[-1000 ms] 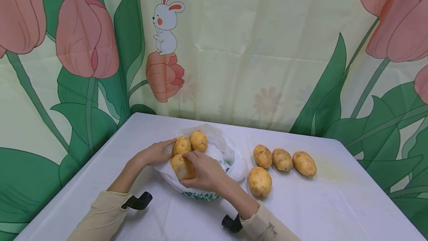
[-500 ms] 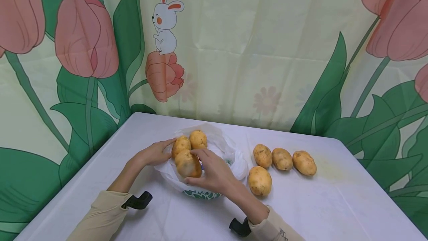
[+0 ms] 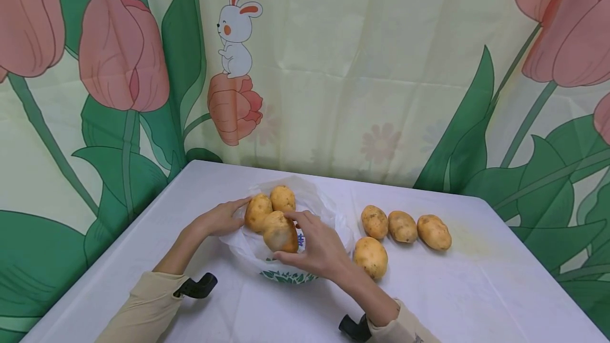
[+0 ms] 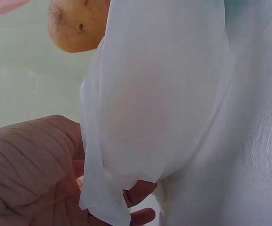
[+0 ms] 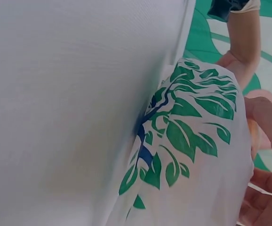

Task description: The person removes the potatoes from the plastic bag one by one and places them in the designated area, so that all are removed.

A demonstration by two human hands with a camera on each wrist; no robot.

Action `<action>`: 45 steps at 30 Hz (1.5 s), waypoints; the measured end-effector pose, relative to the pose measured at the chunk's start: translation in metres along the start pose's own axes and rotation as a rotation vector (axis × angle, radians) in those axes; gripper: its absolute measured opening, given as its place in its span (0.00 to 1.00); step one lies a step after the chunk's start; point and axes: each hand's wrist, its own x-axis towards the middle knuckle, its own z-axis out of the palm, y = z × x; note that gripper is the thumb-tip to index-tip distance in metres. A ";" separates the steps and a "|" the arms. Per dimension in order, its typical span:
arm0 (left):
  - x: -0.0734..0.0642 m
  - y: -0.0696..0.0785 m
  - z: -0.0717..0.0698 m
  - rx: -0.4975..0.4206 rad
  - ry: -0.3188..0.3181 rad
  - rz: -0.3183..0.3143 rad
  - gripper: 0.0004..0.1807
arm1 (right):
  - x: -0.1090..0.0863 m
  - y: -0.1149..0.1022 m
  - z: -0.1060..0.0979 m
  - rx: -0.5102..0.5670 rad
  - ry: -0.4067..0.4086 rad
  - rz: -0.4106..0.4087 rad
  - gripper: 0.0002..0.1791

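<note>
A white plastic bag (image 3: 245,252) with a green leaf print stands with its mouth spread wide on the table. My left hand (image 3: 220,219) holds the bag's left rim; in the left wrist view, fingers show behind the thin plastic (image 4: 145,99). Between the thumb and fingers of my right hand (image 3: 320,247) is a yellow potato (image 3: 280,234) with a pale patch, over the bag's opening. Two more potatoes sit in the bag, one at the left (image 3: 258,210) near my left hand and one at the back (image 3: 283,198). The right wrist view shows mostly the printed bag side (image 5: 188,136).
To the right of the bag, three potatoes lie in a row, among them a middle one (image 3: 402,226). A larger potato (image 3: 370,257) lies nearer, close to my right forearm. A white cloth (image 3: 476,290) covers the table, and a tulip-print curtain (image 3: 324,68) hangs behind.
My right hand has moved rightward across the bag with its potato, away from the left rim. Printed lettering inside shows behind the potato. My left hand has stayed in place.
</note>
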 end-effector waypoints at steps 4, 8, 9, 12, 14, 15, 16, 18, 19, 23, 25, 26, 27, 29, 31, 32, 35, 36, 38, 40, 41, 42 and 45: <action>-0.001 0.000 -0.001 0.011 0.002 0.029 0.36 | -0.003 0.001 -0.004 0.005 0.019 0.006 0.41; -0.002 -0.001 -0.002 0.020 0.006 0.058 0.36 | -0.005 0.002 -0.009 0.010 0.035 0.028 0.41; -0.002 0.000 -0.002 0.018 0.004 0.055 0.36 | -0.006 0.002 -0.011 0.013 0.038 0.031 0.41; -0.003 0.000 -0.001 0.018 0.000 0.046 0.36 | -0.008 0.005 -0.014 0.006 0.057 0.034 0.41; -0.002 0.001 -0.001 0.020 -0.001 0.039 0.36 | -0.008 0.006 -0.016 0.001 0.067 0.034 0.41; -0.002 0.001 -0.001 0.022 -0.001 0.034 0.36 | -0.009 0.007 -0.017 -0.002 0.073 0.035 0.41; -0.002 0.001 -0.001 0.022 -0.001 0.030 0.36 | -0.009 0.008 -0.018 -0.004 0.076 0.036 0.41; -0.002 0.002 -0.001 0.021 -0.002 0.019 0.36 | -0.010 0.009 -0.020 -0.001 0.074 0.040 0.41; -0.003 0.002 -0.001 0.023 -0.003 0.014 0.36 | -0.011 0.010 -0.021 0.001 0.072 0.042 0.41; -0.003 0.003 -0.001 0.024 -0.004 0.008 0.36 | -0.014 0.013 -0.025 0.004 0.069 0.066 0.42; -0.003 0.003 -0.001 0.022 -0.004 0.015 0.36 | -0.016 0.014 -0.027 0.008 0.068 0.081 0.42; -0.003 0.003 -0.001 0.020 -0.003 0.017 0.36 | -0.016 0.015 -0.028 0.008 0.067 0.088 0.42; -0.003 0.004 -0.001 0.018 -0.004 0.019 0.36 | -0.017 0.016 -0.029 0.008 0.071 0.088 0.42; -0.003 0.004 -0.001 0.013 -0.006 0.017 0.36 | -0.019 0.019 -0.030 0.008 0.072 0.096 0.42; -0.003 0.004 -0.001 0.009 -0.007 0.009 0.36 | -0.021 0.022 -0.032 0.002 0.082 0.097 0.42; -0.003 0.004 -0.001 0.007 -0.008 0.006 0.36 | -0.022 0.023 -0.033 0.000 0.088 0.099 0.42; -0.002 0.003 0.000 0.009 -0.008 0.002 0.36 | -0.025 0.027 -0.036 -0.003 0.102 0.104 0.42; -0.002 0.003 0.000 0.010 -0.009 -0.001 0.36 | -0.026 0.028 -0.037 -0.003 0.108 0.103 0.41; -0.001 0.003 0.000 0.012 -0.010 -0.004 0.36 | -0.027 0.030 -0.039 -0.003 0.110 0.107 0.41; -0.001 0.003 0.000 0.016 -0.012 -0.009 0.36 | -0.028 0.033 -0.041 -0.009 0.108 0.108 0.41; -0.001 0.003 0.000 0.017 -0.012 -0.012 0.36 | -0.028 0.033 -0.042 -0.011 0.110 0.106 0.41; -0.001 0.003 0.001 0.017 -0.012 -0.014 0.36 | -0.029 0.035 -0.043 -0.017 0.113 0.105 0.41; -0.001 0.002 0.001 0.013 -0.013 -0.020 0.36 | -0.030 0.037 -0.046 -0.027 0.124 0.099 0.41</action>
